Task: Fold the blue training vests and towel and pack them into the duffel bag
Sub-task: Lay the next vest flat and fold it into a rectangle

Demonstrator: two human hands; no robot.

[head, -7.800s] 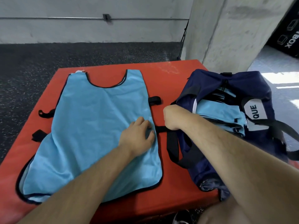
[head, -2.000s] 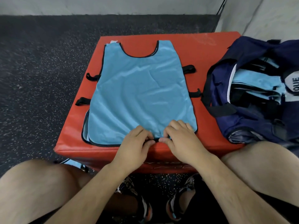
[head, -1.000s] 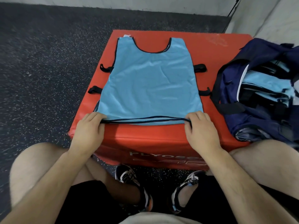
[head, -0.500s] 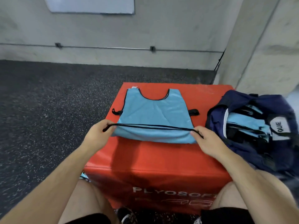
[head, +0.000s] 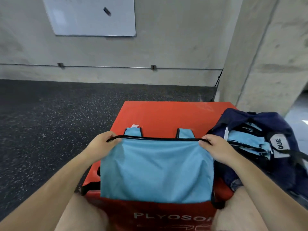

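A light blue training vest (head: 156, 169) with black trim lies on the red foam box (head: 160, 117), its lower half folded up and away over the upper half. Only the two shoulder straps show beyond the hem. My left hand (head: 101, 144) pinches the left corner of the black hem, and my right hand (head: 215, 147) pinches the right corner. The hem is stretched straight between them. The navy duffel bag (head: 253, 119) stands open on the right of the box, with several folded blue vests (head: 246, 142) inside it.
The red box carries white lettering on its near face. Dark speckled rubber floor (head: 58, 122) lies left and beyond. A concrete wall with a whiteboard (head: 91, 15) is behind, and a concrete pillar (head: 266, 55) rises at right. My bare knees flank the box.
Both hands slid to the hem's corners, lifted it and carried it away from me over the vest, up to the shoulder straps. The camera tilted up.
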